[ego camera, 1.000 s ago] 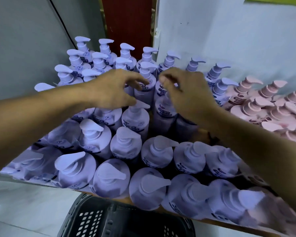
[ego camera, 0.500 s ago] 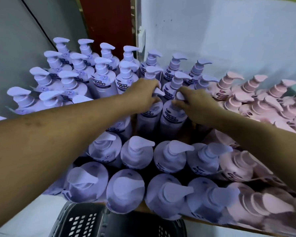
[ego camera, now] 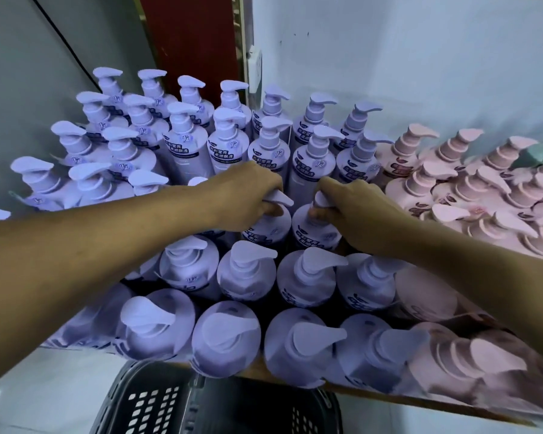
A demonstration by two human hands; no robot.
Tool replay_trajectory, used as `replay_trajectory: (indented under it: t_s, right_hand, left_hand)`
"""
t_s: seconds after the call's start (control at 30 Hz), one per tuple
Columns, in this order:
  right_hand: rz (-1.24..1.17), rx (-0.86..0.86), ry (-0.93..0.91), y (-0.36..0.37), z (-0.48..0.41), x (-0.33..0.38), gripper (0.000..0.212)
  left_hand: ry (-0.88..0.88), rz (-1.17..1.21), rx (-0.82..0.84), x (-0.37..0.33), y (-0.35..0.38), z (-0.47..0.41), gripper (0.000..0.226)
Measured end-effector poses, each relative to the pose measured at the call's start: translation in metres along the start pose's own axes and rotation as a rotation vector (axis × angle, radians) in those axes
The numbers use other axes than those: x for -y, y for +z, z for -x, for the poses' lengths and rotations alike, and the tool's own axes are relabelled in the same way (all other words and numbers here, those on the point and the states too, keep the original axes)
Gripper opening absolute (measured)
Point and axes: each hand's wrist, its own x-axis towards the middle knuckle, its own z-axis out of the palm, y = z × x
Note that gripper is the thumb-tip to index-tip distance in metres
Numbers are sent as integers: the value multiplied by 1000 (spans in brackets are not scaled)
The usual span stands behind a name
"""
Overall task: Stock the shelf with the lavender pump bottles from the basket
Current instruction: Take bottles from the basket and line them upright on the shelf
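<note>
**Handling.** The two lavender pump bottles in hand stand upright side by side at centre frame, in the middle of the lavender block on the shelf [ego camera: 373, 399]. The left hand [ego camera: 248, 195] holds the left bottle [ego camera: 270, 225] with its fingers [ego camera: 268, 184] curled round the pump neck under the spout. The right hand [ego camera: 355, 208] pinches the pump of the right bottle [ego camera: 314, 233] in the same way.

The bottles look like rigid, smooth plastic. If full, they are probably moderately heavy. The neck below the pump head is the only accessible hold, because neighbouring bottles touch on all sides. Lift straight up or set straight down, since a tilt is likely to topple the adjacent rows.

**Surroundings.** Pink pump bottles [ego camera: 420, 189] fill the right of the shelf, directly beside the lavender ones. A dark perforated basket [ego camera: 157, 402] sits below the shelf edge at bottom centre, and its contents are not visible. Behind the shelf are a white wall [ego camera: 420, 73] at upper right, a red panel [ego camera: 188, 42] at top centre and a grey wall [ego camera: 29, 73] at upper left.
</note>
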Motion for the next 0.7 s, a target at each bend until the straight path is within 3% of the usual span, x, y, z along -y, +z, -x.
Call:
replay_trajectory:
  t_s: [0.5, 0.7]
  right_hand:
    - [-134, 22, 19, -4, 2, 0, 25]
    - [-217, 73, 58, -11, 12, -7, 48]
  left_hand:
    - [22, -11, 28, 4, 5, 7, 29]
    - [68, 150, -91, 0, 5, 13, 29]
